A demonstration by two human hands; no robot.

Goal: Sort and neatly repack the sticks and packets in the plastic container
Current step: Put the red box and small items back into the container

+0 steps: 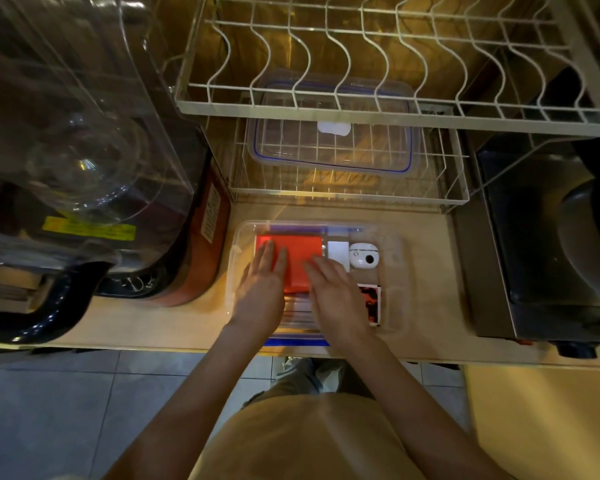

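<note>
A clear plastic container (392, 237) with blue clips sits on the counter in front of me. Inside lies a red packet (302, 252) at the left, with a white box (337, 251) and a small white round device (364, 258) to its right. A red-and-black packet (369, 301) lies at the near right. Pale sticks or packets (300, 306) show between my hands. My left hand (262, 285) rests flat on the red packet, fingers spread. My right hand (336, 292) lies flat beside it, over the packet's right part. Neither hand grips anything.
A clear lid with a blue seal (329, 143) lies on the lower wire shelf (454, 192) behind the container. A white dish rack (361, 109) hangs above. A large clear-topped appliance (84, 161) stands at the left and a dark metal appliance (551, 244) at the right.
</note>
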